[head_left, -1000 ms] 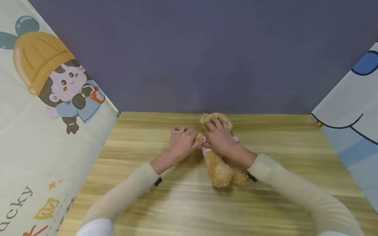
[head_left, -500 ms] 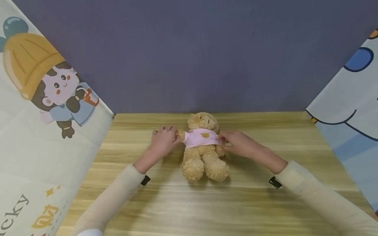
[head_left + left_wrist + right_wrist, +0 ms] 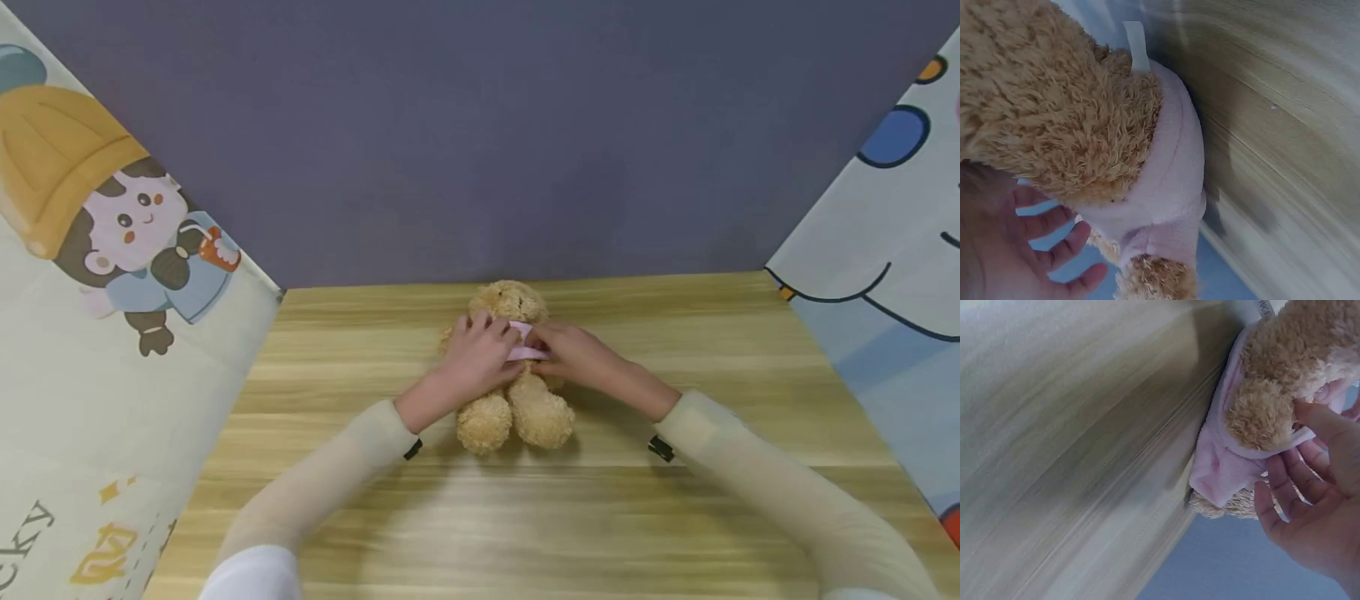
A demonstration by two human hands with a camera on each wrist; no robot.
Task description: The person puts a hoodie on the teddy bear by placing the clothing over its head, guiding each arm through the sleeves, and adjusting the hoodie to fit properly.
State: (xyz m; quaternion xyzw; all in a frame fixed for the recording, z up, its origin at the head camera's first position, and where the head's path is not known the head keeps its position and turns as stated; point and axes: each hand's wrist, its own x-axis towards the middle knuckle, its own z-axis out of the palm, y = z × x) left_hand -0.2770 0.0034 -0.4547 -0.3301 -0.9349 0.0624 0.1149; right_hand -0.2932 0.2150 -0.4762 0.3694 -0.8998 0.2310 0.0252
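A tan teddy bear [image 3: 545, 417] lies on its back on the wooden table, feet toward me. It wears a small pink shirt [image 3: 528, 353]. My left hand [image 3: 474, 357] is over the bear's chest on the left side, its fingers bent loosely across the shirt; the left wrist view shows these fingers [image 3: 1063, 247] spread apart, with the thumb hidden behind fur. From the other side, my right hand [image 3: 581, 357] pinches the shirt's lower edge between thumb and fingers. In the right wrist view the thumb [image 3: 1319, 419] is beside the bear's fuzzy paw [image 3: 1263, 415].
The wooden table [image 3: 525, 533] extends in front of the bear and to both sides. A dark grey-blue panel [image 3: 480, 142] rises close behind the bear's head. Printed cartoon sheets stand at the left [image 3: 75, 417] and right [image 3: 892, 275]. A pale tag [image 3: 1137, 47] sticks out below the shirt.
The bear was turned onto its back, showing its shirt front. My left hand has left the bear's arm and moved right over its chest. My right hand has shifted inward along the shirt.
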